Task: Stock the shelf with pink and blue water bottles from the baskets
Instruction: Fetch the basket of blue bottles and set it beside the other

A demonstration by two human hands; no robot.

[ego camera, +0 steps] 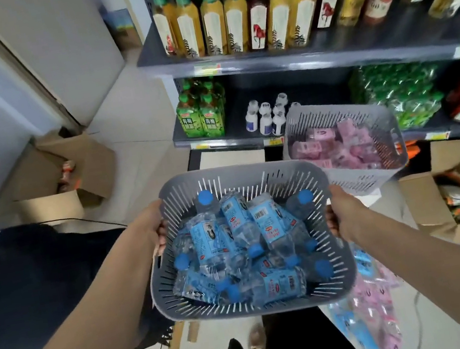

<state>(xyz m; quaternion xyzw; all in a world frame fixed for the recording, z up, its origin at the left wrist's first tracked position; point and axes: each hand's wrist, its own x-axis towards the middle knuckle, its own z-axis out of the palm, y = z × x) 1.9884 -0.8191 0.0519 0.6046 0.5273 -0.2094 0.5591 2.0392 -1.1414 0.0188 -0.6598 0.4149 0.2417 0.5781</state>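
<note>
A shop aisle faced dark metal shelves. Below them, left hand and right hand clamped a grey slotted plastic basket of blue-capped water bottles; shelving awaited setting it down.

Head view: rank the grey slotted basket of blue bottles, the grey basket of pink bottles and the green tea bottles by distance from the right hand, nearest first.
1. Grey slotted basket of blue bottles: gripped by the right hand.
2. Grey basket of pink bottles: just beyond, against the shelf.
3. Green tea bottles: farthest, upper left on the shelf.
</note>
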